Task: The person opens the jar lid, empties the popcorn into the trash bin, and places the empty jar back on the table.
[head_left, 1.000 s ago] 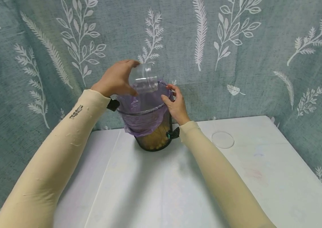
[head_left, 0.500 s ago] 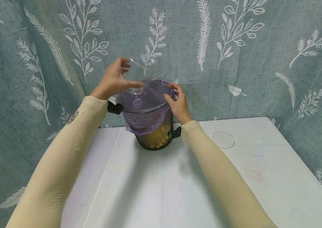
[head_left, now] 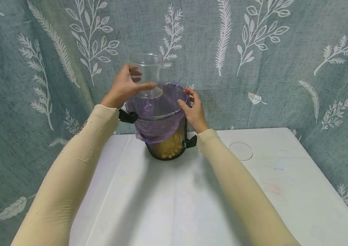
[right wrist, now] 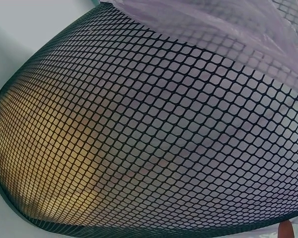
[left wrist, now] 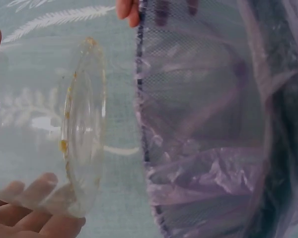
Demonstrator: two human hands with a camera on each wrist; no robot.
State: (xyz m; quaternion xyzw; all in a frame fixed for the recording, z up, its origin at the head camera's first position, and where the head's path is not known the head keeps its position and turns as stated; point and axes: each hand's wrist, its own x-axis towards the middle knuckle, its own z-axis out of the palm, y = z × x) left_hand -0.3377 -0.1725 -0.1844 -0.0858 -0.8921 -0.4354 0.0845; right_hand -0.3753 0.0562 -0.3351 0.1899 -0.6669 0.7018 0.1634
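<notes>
My left hand (head_left: 124,85) grips a clear plastic jar (head_left: 154,75), thumb and fingers spread round its side. The jar is upright above the left rear of a black mesh wastebasket (head_left: 180,140). In the left wrist view, yellow specks dot the rim of the jar's base (left wrist: 82,129), and its body looks see-through. A purple bin liner (head_left: 158,130) is folded over the wastebasket's rim. My right hand (head_left: 195,111) holds the right side of that lined rim between thumb and fingers. Yellow contents show low down through the mesh, with small round pieces at the bottom.
A clear round disc or ring (head_left: 241,151) lies on the white table (head_left: 272,198) to the right of the wastebasket. Behind the table hangs a green-grey curtain (head_left: 198,44) with white leaf patterns.
The jar has turned from lying sideways over the wastebasket's opening to upright, and it has risen slightly. My right hand stays at the rim.
</notes>
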